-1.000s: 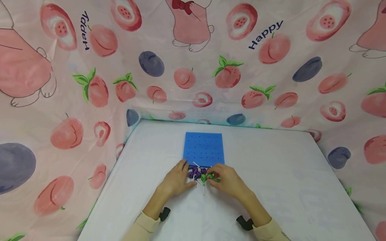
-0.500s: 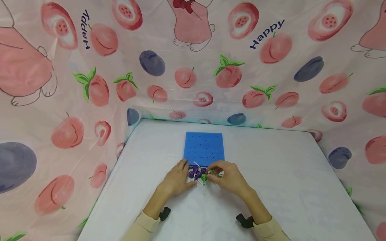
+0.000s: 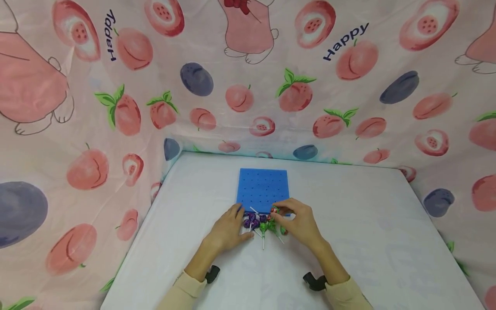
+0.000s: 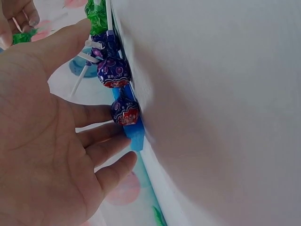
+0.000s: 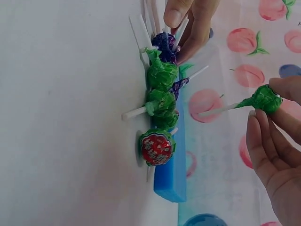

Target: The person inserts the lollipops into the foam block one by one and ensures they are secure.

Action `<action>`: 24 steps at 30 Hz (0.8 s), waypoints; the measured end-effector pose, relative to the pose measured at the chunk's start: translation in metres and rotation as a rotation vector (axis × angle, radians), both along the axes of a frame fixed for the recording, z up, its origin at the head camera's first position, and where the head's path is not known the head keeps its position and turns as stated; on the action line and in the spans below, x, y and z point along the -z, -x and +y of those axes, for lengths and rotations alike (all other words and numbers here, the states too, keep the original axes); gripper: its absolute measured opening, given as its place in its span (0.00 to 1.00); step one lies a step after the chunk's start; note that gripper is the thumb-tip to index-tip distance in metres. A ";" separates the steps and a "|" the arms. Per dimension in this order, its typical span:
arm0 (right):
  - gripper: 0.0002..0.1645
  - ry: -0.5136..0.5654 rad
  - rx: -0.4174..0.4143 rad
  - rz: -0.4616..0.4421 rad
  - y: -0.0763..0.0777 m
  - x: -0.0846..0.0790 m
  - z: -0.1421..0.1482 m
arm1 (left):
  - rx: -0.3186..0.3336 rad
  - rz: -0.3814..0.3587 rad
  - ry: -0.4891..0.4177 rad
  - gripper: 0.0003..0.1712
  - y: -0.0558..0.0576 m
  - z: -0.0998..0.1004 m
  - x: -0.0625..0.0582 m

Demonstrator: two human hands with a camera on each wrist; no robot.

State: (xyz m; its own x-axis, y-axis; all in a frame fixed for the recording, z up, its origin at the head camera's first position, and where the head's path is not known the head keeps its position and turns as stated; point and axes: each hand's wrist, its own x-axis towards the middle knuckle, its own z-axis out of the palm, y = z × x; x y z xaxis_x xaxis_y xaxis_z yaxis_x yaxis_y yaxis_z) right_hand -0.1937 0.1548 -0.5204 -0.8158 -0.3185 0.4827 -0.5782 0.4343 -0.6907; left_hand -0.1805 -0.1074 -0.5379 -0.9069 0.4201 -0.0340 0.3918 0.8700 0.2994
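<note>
My right hand [image 3: 301,221] pinches the wrapped head of a green lollipop [image 5: 266,100] between thumb and fingers, its white stick pointing away from the palm. It is held above the table near the front right of a blue board with small holes [image 3: 263,185]. On the table below lie several other green lollipops [image 5: 162,75], one showing a red label. Purple lollipops [image 4: 113,71] are bunched at the board's front edge. Beside them my left hand [image 3: 224,230] rests with fingers extended; in the left wrist view a fingertip is right at one purple lollipop head.
The white tabletop [image 3: 348,206] surrounds the board on all sides. Behind and at the sides hangs a pink fabric [image 3: 217,51] printed with fruit and rabbits. A black wrist mount [image 3: 314,282] sits at the right cuff, with a similar one at the left cuff.
My right hand has lifted a green lollipop from the pile, up toward the board's front right corner. Another green one is left lying with its stick toward me. The left hand stays in place.
</note>
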 end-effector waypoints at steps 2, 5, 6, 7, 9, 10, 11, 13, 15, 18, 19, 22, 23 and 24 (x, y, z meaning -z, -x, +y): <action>0.17 0.037 0.000 -0.012 0.002 0.003 0.003 | 0.003 -0.001 0.009 0.54 0.000 0.000 0.000; 0.17 0.083 0.010 -0.023 0.004 0.008 0.005 | 0.006 -0.001 0.022 0.54 0.000 0.000 0.000; 0.18 0.096 0.013 -0.019 0.005 0.009 0.006 | 0.007 0.000 0.026 0.54 0.000 0.001 0.000; 0.18 0.105 0.019 -0.013 0.005 0.011 0.006 | 0.007 0.001 0.029 0.54 0.000 0.001 0.000; 0.18 0.119 0.032 0.000 0.006 0.012 0.006 | 0.007 0.006 0.033 0.54 0.000 0.001 0.000; 0.19 0.126 0.036 0.009 0.007 0.012 0.006 | 0.007 0.009 0.034 0.54 0.000 0.001 0.000; 0.19 0.132 0.043 0.014 0.007 0.011 0.006 | 0.006 0.010 0.035 0.54 -0.001 0.002 -0.001; 0.18 0.147 0.053 0.019 0.006 0.006 0.004 | 0.003 0.010 0.037 0.55 -0.001 0.002 -0.001; 0.18 0.159 0.058 0.021 0.004 -0.001 0.002 | 0.001 0.009 0.039 0.55 0.000 0.002 0.000; 0.17 0.178 0.058 0.023 0.001 -0.011 0.001 | -0.001 0.007 0.046 0.55 0.000 0.002 0.001; 0.17 0.181 0.056 0.027 0.000 -0.013 0.000 | -0.002 0.006 0.048 0.55 0.000 0.002 0.001; 0.17 0.196 0.061 0.028 0.000 -0.015 0.000 | -0.005 0.005 0.051 0.55 0.000 0.002 0.001; 0.17 0.198 0.065 0.027 0.001 -0.015 0.000 | -0.005 0.004 0.051 0.55 0.000 0.002 0.001; 0.17 0.201 0.069 0.019 0.001 -0.015 0.000 | -0.006 0.004 0.050 0.55 -0.001 0.002 0.000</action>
